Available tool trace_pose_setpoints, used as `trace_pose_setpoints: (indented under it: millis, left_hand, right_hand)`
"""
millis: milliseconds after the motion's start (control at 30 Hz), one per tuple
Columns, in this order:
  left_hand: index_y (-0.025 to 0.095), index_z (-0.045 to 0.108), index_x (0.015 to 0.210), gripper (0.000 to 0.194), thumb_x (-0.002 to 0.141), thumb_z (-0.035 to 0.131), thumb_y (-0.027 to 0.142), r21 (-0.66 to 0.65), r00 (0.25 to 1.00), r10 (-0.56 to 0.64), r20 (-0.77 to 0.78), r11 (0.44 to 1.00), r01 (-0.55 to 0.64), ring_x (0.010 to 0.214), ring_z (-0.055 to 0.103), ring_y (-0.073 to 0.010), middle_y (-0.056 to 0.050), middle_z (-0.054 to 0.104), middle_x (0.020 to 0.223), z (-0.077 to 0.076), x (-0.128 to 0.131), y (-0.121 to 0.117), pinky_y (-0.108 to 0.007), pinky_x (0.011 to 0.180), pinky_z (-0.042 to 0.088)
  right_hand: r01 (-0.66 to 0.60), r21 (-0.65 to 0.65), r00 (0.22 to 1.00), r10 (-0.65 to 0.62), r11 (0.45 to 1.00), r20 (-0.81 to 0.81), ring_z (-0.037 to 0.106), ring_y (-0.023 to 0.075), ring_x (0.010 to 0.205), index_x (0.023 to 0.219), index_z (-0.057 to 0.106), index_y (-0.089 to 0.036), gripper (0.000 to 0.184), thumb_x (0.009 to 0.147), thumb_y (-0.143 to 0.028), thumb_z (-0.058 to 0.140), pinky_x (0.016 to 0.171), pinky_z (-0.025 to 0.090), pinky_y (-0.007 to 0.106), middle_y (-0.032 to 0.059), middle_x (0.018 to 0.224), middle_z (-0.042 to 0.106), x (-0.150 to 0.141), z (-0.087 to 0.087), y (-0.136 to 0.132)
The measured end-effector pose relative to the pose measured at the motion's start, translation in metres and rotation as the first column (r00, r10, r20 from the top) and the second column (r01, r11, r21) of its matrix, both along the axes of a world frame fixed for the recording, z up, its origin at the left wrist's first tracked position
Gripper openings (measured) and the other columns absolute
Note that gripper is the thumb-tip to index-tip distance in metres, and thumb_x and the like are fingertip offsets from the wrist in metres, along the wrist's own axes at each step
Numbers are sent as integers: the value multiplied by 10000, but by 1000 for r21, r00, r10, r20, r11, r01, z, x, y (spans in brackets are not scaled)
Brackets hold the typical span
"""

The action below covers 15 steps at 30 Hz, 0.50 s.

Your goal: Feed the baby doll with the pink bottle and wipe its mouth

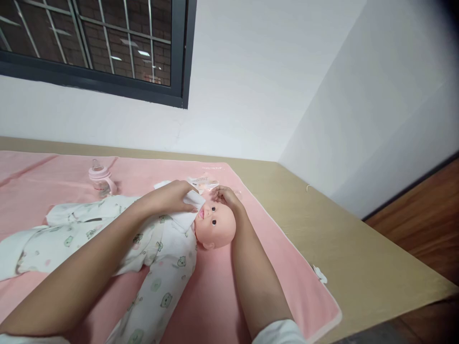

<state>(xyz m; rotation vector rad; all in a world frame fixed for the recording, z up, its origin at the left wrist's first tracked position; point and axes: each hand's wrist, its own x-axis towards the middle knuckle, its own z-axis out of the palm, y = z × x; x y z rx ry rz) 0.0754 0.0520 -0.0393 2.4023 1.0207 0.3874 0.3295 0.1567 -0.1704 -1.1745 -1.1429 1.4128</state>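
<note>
A baby doll (217, 227) lies on its back on a pink blanket (215, 291), its bald head toward the right. It wears white clothes (168, 253) printed with green animals. My left hand (175, 197) reaches across its chest, and a white cloth (184, 217) is pinched between thumb and fingers at the doll's chin and mouth. Around the far side of the head curves my right hand (227, 197), loosely cupped with fingers stretched out beside the cheek. Whether those fingers touch the doll is unclear.
A baby bottle (101, 179) with pink collar and handles stands on the blanket at the far left. Beyond my hands lies a clear plastic packet (202, 183). A small white item (320, 274) rests at the blanket's right edge. The wooden table (304, 215) meets white walls.
</note>
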Motion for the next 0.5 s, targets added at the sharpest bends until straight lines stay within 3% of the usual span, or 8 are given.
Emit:
trace_pose_setpoints:
  millis: [500]
  left_hand:
    - [157,715,853,216,753,602,312,87,992,31,125,995,-42,857,636,-244,-48,715,874,-9,6,6,-274,744,445]
  right_hand:
    - [-25,63,1000,25,998,1,560,108,542,666,646,-170,226,504,-91,508,587,449,235,-3,554,635,-2,3,-4]
